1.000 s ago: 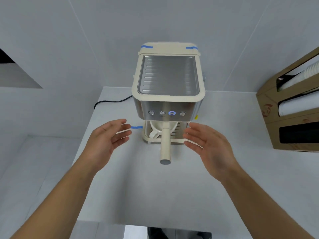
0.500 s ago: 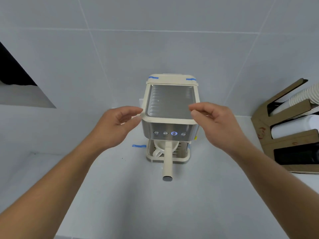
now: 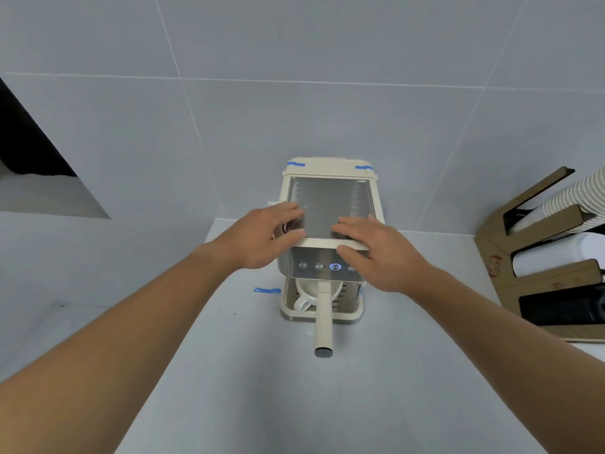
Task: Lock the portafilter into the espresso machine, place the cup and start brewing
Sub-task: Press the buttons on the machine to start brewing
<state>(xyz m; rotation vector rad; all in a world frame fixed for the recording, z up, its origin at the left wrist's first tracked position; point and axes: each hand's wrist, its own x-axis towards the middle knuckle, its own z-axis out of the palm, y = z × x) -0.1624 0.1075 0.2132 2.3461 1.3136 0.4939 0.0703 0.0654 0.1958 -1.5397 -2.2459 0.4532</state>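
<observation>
L hand (image 3: 262,237) fingers (image 3: 288,209) lie flat & spread on the front-left of the espresso machine (image 3: 327,224) top, thumb along the cream front rim; R hand (image 3: 379,247) fingers (image 3: 347,224) likewise flat on the front-right, thumb over the rim edge, neither hand gripping anything. Portafilter (image 3: 323,319) sits under the button panel (image 3: 324,266) w/ handle pointing straight toward the viewer, one button lit blue, & the cup (image 3: 307,291) sits on the drip tray (image 3: 352,311) just below it. Machine stands on a white counter (image 3: 294,388) w/ blue tape (image 3: 266,290) at its left; cardboard cup holder (image 3: 540,263) well to the right.
</observation>
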